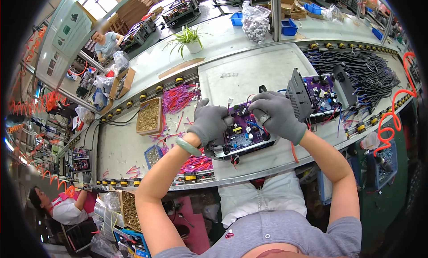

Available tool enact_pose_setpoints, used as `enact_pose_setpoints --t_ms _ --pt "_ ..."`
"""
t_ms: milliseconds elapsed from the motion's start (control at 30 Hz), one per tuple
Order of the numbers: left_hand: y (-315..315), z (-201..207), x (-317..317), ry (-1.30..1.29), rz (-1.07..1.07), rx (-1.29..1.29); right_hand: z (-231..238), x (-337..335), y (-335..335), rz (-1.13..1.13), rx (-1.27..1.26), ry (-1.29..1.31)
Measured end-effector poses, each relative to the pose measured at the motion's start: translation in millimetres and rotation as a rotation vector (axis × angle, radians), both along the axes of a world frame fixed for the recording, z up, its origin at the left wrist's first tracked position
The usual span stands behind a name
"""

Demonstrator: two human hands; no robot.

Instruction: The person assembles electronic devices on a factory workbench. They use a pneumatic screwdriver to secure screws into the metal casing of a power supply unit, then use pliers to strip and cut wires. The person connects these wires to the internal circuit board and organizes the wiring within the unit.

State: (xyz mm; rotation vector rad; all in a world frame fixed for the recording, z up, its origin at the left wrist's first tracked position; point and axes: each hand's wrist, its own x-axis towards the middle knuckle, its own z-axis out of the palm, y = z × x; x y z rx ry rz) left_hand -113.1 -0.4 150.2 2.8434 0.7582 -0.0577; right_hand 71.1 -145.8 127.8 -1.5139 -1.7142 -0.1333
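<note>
In front of me on the bench lies an open device chassis [249, 146] holding a purple circuit board [240, 131] with capacitors, coils and loose wires. My left hand [211, 123], in a grey glove, is closed at the chassis's left end; what its fingers pinch is hidden. Over the right part of the board, my right hand [277, 115], also gloved, is closed with curled fingers. Something small and light grey shows under those fingers, too covered to name. A white wire connector [230, 102] sticks up between the hands. A second open chassis [322, 95] with a black vented panel stands just right.
Red and purple wire sleeves [180, 97] lie left, beside a box of brass-coloured small parts [150, 116] and a blue tray [154, 156]. Black cables [356, 73] are heaped at far right, near an orange coiled hose [387, 129]. Other people work at left.
</note>
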Motion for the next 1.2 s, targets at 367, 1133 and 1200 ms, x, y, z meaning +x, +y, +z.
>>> enact_pose_setpoints --t_ms 367,1133,1200 --pt "19 16 7 0.125 0.045 -0.284 1 1 2 0.001 0.029 0.055" --pt "20 28 20 0.309 -0.074 -0.300 -2 5 -1 0.013 0.041 0.081" --pt "27 27 26 0.371 -0.107 -0.233 -3 5 0 0.007 0.047 0.102"
